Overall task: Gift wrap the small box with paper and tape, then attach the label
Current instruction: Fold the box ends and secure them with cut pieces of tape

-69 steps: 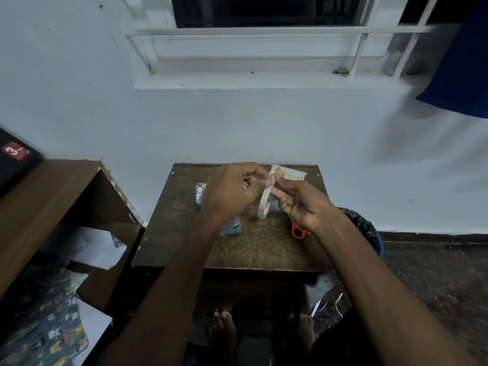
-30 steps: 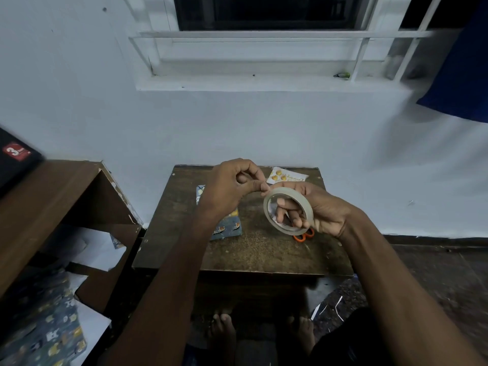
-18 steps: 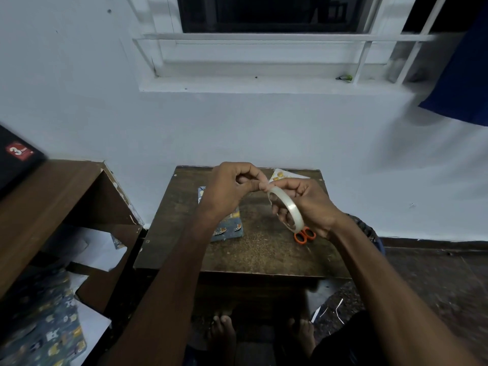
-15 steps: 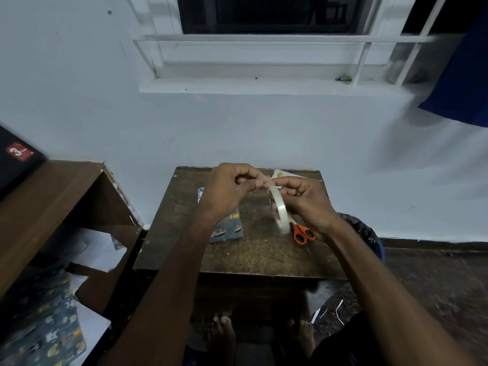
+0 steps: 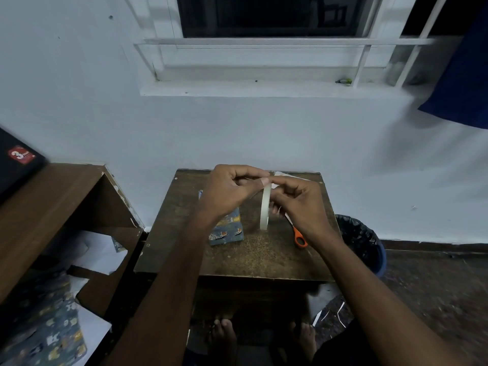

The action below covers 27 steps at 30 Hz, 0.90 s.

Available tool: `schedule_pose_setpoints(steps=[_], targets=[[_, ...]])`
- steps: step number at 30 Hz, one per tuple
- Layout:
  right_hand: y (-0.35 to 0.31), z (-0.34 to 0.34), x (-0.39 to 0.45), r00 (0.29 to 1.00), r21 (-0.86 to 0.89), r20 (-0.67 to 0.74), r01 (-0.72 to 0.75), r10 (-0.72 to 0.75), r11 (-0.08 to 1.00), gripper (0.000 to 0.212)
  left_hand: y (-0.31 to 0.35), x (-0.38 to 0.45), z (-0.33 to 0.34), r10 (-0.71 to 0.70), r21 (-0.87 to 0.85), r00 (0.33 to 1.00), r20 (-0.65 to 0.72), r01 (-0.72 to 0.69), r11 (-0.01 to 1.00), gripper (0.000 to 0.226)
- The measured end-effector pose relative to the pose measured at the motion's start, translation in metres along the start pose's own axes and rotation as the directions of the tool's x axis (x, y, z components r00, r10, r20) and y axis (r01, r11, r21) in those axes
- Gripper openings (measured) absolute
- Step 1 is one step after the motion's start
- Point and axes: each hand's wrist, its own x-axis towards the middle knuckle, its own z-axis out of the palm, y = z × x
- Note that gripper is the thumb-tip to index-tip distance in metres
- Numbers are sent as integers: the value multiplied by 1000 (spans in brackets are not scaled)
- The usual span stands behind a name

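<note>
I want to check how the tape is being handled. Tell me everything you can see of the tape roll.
The tape roll is a thin ring of pale, translucent tape, seen nearly edge-on and standing upright in the air above the brown table. The right hand holds it, fingers curled about its far side. The left hand pinches at its top edge, where the thumbs meet, seemingly at the tape's free end. It touches neither the wrapped box nor the orange-handled scissors.

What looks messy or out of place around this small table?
Loose white paper sheets and blue patterned wrapping paper lie crumpled and spilling from the brown wooden shelf unit; its front edge is chipped.
</note>
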Motion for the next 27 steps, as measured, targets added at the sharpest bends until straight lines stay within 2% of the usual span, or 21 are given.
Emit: schedule_pose_setpoints(steps=[10,15,20,24,27], targets=[[-1,4,0,1000,-46,19,10,-9,999,23,-1,0,4,53,50,996,-73,-50,997,11],[1,5,2,996,-44,26,-80,81,996,21,-3,1,10,92,107,988,-127,-78,991,6],[8,4,2,989,-165,39,-138,146,977,19,-8,5,9,64,90,977,-203,-46,995,4],[11,4,3,987,-196,2,-160,163,967,20,-3,1,9,37,91,984,-173,-21,996,7],[13,4,3,984,-215,-18,-178,179,960,20,1,0,7,20,122,996,-85,-10,992,9]])
